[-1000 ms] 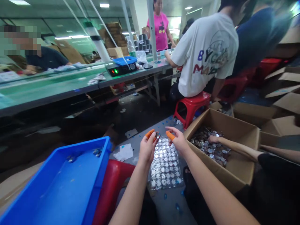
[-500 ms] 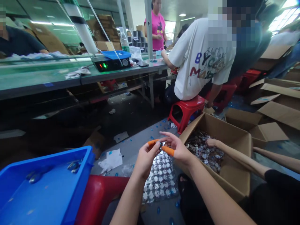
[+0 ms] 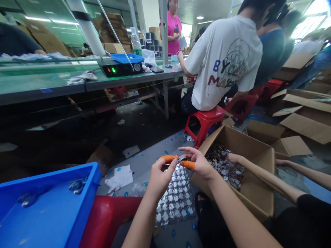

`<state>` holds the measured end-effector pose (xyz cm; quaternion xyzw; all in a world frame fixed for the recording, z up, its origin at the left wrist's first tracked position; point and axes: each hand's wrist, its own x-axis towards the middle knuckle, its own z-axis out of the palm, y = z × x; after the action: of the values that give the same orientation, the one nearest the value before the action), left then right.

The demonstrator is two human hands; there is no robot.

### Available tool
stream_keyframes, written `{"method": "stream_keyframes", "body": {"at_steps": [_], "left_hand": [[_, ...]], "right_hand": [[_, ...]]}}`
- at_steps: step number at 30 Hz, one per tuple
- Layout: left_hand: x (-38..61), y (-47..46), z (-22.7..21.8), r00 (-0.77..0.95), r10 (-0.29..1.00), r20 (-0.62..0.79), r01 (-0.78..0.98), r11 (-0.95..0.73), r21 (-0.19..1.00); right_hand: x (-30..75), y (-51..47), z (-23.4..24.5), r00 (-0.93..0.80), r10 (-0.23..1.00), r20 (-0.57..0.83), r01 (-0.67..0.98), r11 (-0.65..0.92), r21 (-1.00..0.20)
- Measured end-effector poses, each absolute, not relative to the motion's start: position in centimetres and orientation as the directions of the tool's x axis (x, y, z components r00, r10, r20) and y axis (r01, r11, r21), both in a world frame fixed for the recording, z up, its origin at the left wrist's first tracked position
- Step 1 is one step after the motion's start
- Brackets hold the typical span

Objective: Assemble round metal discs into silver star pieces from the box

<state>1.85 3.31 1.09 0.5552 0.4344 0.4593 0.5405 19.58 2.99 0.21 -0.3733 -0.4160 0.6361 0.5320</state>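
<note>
My left hand (image 3: 159, 175) and my right hand (image 3: 198, 164) meet above a clear tray of shiny silver pieces (image 3: 176, 198) lying on the floor. Each hand wears an orange finger cot. Between the two orange fingertips they pinch one small shiny piece (image 3: 181, 159); my right hand's other fingers are spread. To the right, an open cardboard box (image 3: 261, 179) holds a heap of the same shiny pieces, and another person's hand (image 3: 234, 158) reaches into it.
A blue plastic bin (image 3: 49, 210) with a few pieces sits at lower left on a red stool (image 3: 108, 217). A person in a white shirt sits on a red stool (image 3: 205, 120). A green conveyor table (image 3: 64, 86) runs along the left. Cardboard boxes (image 3: 302, 117) stand at right.
My view has shifted left and the blue bin has slid toward the lower left. My two hands came together, fingertips now touching around the small piece.
</note>
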Motion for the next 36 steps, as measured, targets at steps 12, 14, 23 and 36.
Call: {"method": "stream_keyframes", "body": {"at_steps": [12,14,23,36], "left_hand": [[1.9,3.4,0.7,0.224,0.971,0.082,0.174,-0.123,0.977],[2.0,3.4,0.6,0.226,0.973,0.042,0.167,-0.081,0.983],[1.7,3.3,1.1,0.355,0.925,-0.138,0.038,0.133,0.99],[2.2,2.5,0.9,0.295,0.95,-0.104,0.221,0.038,0.975]], "right_hand": [[20.3,3.9,-1.7,-0.184,0.949,-0.258,-0.269,-0.3,-0.915],[20.2,3.9,-1.7,-0.163,0.943,-0.292,-0.27,-0.327,-0.906],[20.8,3.9,-1.4,-0.221,0.926,-0.306,-0.307,-0.364,-0.88],[21.5,3.8,-2.2,-0.226,0.929,-0.293,-0.225,-0.342,-0.912]]}}
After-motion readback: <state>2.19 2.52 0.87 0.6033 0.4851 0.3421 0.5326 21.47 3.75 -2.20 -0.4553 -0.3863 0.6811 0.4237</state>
